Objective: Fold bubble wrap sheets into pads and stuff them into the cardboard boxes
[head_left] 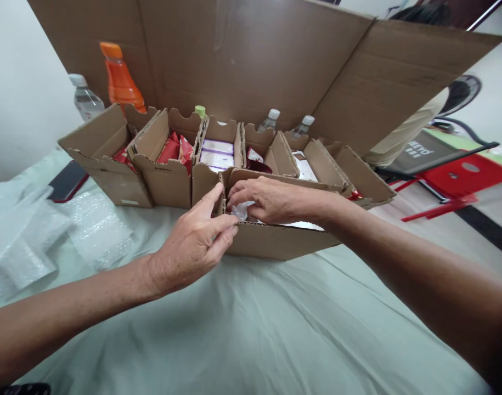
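Note:
A long open cardboard box [275, 241] lies in front of a row of smaller cardboard boxes. My left hand [197, 238] grips its left end, with the index finger along the edge and the thumb by the near corner. Inside the same box, my right hand [271, 200] has its fingers curled on a piece of clear plastic wrap [240, 210]. Part of that wrap is hidden under the fingers. A white surface [304, 225] shows in the box beneath my right wrist.
Behind stand boxes with red packets [170, 148], white-and-purple packs [216, 153] and bottles, one orange [123, 82]. A tall cardboard panel [251, 60] rises behind them. Bubble wrap [98, 230] and a dark phone-like object [67, 181] lie left on green cloth [234, 323]. A red chair [464, 175] is right.

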The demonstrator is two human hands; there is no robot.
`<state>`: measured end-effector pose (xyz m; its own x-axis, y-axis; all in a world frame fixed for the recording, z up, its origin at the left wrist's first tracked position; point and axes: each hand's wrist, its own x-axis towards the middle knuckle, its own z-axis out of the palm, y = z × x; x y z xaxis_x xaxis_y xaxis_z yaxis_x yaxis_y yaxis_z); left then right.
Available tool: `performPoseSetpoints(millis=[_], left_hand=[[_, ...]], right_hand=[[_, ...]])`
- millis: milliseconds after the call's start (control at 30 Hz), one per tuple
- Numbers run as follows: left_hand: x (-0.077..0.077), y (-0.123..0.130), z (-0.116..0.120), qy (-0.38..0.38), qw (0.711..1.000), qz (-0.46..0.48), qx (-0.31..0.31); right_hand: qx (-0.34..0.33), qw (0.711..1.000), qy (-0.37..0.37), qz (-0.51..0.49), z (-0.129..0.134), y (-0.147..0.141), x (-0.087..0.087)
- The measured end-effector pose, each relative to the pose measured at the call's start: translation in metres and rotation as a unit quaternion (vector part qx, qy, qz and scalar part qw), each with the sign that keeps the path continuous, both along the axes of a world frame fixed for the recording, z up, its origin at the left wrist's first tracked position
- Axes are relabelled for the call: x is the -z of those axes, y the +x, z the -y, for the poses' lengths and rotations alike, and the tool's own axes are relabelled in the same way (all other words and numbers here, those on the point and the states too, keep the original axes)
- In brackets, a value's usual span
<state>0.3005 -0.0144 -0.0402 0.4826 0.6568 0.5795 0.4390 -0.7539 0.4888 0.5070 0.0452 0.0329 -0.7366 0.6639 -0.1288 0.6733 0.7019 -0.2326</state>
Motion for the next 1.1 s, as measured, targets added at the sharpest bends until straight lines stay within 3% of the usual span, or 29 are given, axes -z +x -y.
performPoseSetpoints(millis=[133, 300, 400, 467, 533, 567, 633, 667, 700, 733, 767, 867, 1000, 1100], left_hand=[[0.001, 0.001, -0.001, -0.015, 1.000, 0.015, -0.001], [0.004, 0.003, 0.001, -0.044, 0.998, 0.037, 0.007], [0.014, 0.002, 0.008, -0.097, 0.992, 0.085, 0.004], [0.024, 0.002, 0.014, -0.149, 0.980, 0.128, 0.003], [0.035, 0.001, 0.018, -0.204, 0.967, 0.154, -0.003], [0.040, 0.002, 0.019, -0.231, 0.960, 0.157, -0.008], [0.048, 0.004, 0.016, -0.279, 0.948, 0.154, -0.011], [0.051, 0.006, 0.013, -0.299, 0.942, 0.153, -0.005], [0.053, 0.009, 0.010, -0.314, 0.937, 0.153, 0.006], [0.056, 0.012, 0.007, -0.323, 0.934, 0.155, 0.018], [0.058, 0.016, 0.004, -0.326, 0.931, 0.160, 0.029], [0.062, 0.028, -0.002, -0.321, 0.929, 0.180, 0.045], [0.060, 0.034, 0.004, -0.301, 0.933, 0.197, 0.029], [0.060, 0.026, 0.027, -0.295, 0.938, 0.181, 0.015]], right_hand=[[0.061, 0.997, -0.032, 0.039, 0.006, -0.008, -0.006], [0.074, 0.995, -0.056, 0.040, 0.001, -0.010, -0.003], [0.091, 0.995, -0.024, -0.040, 0.017, 0.006, -0.011], [0.133, 0.976, 0.064, -0.162, 0.044, 0.024, -0.016], [0.213, 0.906, 0.203, -0.305, 0.082, 0.047, -0.013], [0.263, 0.846, 0.278, -0.371, 0.102, 0.060, -0.007], [0.377, 0.688, 0.413, -0.463, 0.137, 0.084, 0.017], [0.427, 0.621, 0.431, -0.497, 0.149, 0.095, 0.034], [0.464, 0.581, 0.418, -0.521, 0.156, 0.103, 0.052], [0.496, 0.589, 0.364, -0.525, 0.159, 0.109, 0.071], [0.515, 0.620, 0.286, -0.518, 0.157, 0.111, 0.089], [0.488, 0.691, 0.102, -0.524, 0.137, 0.101, 0.125], [0.462, 0.703, 0.078, -0.535, 0.126, 0.077, 0.133], [0.481, 0.701, 0.084, -0.520, 0.157, 0.067, 0.130]])
